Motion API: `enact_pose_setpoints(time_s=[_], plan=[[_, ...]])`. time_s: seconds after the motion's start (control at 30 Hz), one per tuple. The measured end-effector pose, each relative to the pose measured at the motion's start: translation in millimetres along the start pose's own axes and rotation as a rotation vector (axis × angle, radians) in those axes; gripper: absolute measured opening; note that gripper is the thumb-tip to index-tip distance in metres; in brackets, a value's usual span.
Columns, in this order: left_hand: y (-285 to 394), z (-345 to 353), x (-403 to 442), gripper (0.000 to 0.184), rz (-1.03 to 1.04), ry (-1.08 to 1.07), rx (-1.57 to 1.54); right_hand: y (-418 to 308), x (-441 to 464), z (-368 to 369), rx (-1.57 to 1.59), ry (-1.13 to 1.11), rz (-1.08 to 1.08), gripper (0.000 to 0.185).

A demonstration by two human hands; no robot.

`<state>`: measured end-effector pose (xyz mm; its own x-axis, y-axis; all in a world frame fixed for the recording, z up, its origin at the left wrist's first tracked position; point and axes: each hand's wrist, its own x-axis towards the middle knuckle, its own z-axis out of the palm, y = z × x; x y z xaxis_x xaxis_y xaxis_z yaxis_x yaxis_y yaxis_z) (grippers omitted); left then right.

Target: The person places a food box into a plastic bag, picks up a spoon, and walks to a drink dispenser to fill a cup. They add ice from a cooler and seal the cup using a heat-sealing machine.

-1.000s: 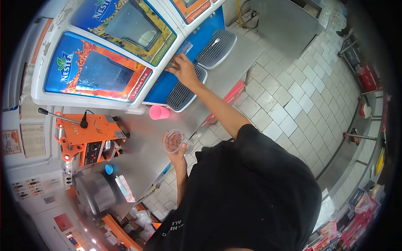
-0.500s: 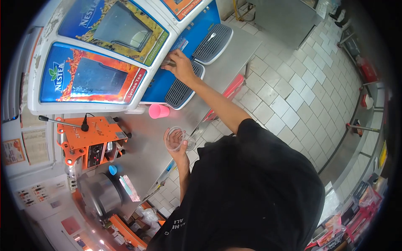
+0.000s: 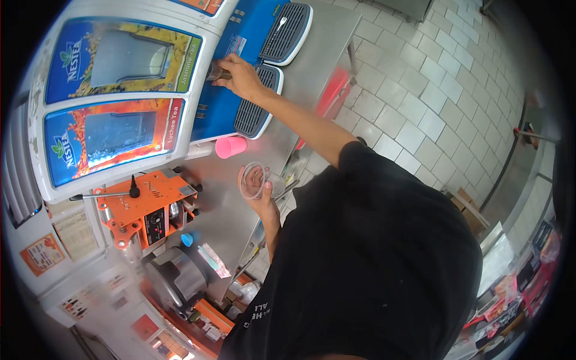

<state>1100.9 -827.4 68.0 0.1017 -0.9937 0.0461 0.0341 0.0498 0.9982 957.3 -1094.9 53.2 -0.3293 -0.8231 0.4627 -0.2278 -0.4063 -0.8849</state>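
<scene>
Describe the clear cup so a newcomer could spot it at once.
Find the big white-and-blue drink dispenser, upper left in the picture. Just below and to the right of the pink cup beside it, the left hand holds the clear cup. Unlike its opaque pink neighbour, it is see-through.

Passage lies between clear cup (image 3: 277, 186) and orange machine (image 3: 147, 198); pink cup (image 3: 230, 147) — beside dispenser (image 3: 129, 93) — obstructs.

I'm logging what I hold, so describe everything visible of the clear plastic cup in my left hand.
The clear, round plastic cup has a wide mouth turned towards the camera and a narrower base. It looks empty; your left hand shows through its wall and grips it, thumb along the side. It's seen against the grey metal counter; nothing else visibly touches it.
</scene>
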Motion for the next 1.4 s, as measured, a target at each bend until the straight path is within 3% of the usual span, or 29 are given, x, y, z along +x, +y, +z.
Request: enact_pose_setpoints(time_s=[0.47, 0.53, 0.97, 1.23, 1.4], plan=[[-7, 10, 2, 0.104, 0.069, 0.010, -0.067, -1, 4, -4, 0.018, -0.012, -0.079, 0.045], [-9, 10, 0, 0.097, 0.102, 0.000, 0.006, 1, 3, -3, -0.009, -0.003, -0.091, 0.046], [-16, 4, 2, 0.101, 0.154, 0.125, -0.019, 6, 4, 2, 0.006, 0.000, -0.053, 0.038], [-17, 4, 5, 0.082, 0.176, 0.123, -0.058, 3, 8, 2, 0.003, 0.000, -0.033, 0.040], [-18, -3, 8, 0.083, 0.179, 0.137, 0.027, -2, 8, -1, -0.010, -0.009, -0.014, 0.042]])
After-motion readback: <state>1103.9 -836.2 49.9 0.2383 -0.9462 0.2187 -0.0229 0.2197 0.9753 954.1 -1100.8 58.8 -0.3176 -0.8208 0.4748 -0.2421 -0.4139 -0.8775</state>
